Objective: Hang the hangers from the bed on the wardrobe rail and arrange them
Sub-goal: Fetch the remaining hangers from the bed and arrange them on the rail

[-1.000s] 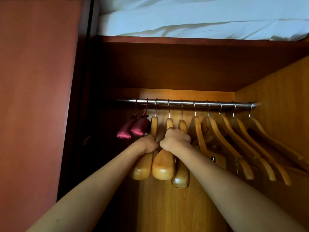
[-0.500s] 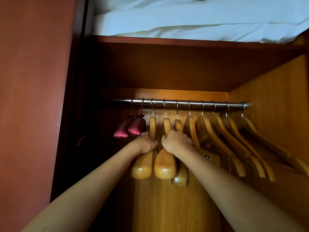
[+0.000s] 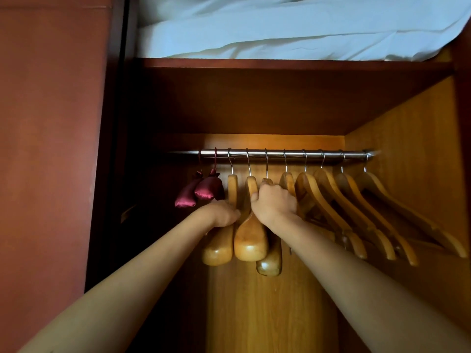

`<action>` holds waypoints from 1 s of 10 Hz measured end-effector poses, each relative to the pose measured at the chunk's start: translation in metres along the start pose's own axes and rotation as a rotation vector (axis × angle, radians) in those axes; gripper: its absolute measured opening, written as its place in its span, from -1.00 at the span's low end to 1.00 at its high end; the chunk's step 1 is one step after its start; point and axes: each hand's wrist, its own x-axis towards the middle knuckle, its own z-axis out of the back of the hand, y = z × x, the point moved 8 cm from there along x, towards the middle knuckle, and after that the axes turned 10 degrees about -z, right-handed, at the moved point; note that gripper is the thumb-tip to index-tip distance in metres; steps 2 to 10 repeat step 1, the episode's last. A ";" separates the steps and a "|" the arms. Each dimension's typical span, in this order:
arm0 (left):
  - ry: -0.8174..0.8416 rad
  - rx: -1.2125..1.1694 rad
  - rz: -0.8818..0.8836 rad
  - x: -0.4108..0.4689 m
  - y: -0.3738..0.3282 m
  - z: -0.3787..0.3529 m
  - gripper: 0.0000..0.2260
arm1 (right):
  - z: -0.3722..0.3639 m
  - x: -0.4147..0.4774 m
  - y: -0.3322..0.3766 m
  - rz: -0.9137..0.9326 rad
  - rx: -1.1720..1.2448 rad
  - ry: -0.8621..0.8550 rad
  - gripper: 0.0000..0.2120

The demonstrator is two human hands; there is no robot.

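Several wooden hangers hang by metal hooks from the chrome wardrobe rail [image 3: 280,154]. My left hand [image 3: 224,214] grips the leftmost wooden hanger [image 3: 219,248] at its shoulder. My right hand [image 3: 274,202] is closed over the third wooden hanger [image 3: 270,261], near its neck, beside the second hanger [image 3: 251,240]. The other hangers [image 3: 356,212] fan out to the right, slanted toward the side wall.
Two dark red satin sachets [image 3: 201,192] hang at the rail's left end. A shelf above holds white bedding [image 3: 293,29]. The reddish wardrobe door [image 3: 51,149] stands at left, the wooden side wall [image 3: 407,161] at right.
My right hand has slid up from the second hanger's shoulder to the third hanger's neck. The left hand keeps its grip. The view has shifted slightly.
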 end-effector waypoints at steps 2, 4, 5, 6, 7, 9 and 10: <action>0.071 0.155 0.047 -0.015 -0.010 0.012 -0.60 | 0.014 0.000 0.016 0.044 0.043 -0.080 -0.72; 0.071 0.155 0.047 -0.015 -0.010 0.012 -0.60 | 0.014 0.000 0.016 0.044 0.043 -0.080 -0.72; 0.071 0.155 0.047 -0.015 -0.010 0.012 -0.60 | 0.014 0.000 0.016 0.044 0.043 -0.080 -0.72; 0.071 0.155 0.047 -0.015 -0.010 0.012 -0.60 | 0.014 0.000 0.016 0.044 0.043 -0.080 -0.72; 0.071 0.155 0.047 -0.015 -0.010 0.012 -0.60 | 0.014 0.000 0.016 0.044 0.043 -0.080 -0.72; 0.071 0.155 0.047 -0.015 -0.010 0.012 -0.60 | 0.014 0.000 0.016 0.044 0.043 -0.080 -0.72; 0.071 0.155 0.047 -0.015 -0.010 0.012 -0.60 | 0.014 0.000 0.016 0.044 0.043 -0.080 -0.72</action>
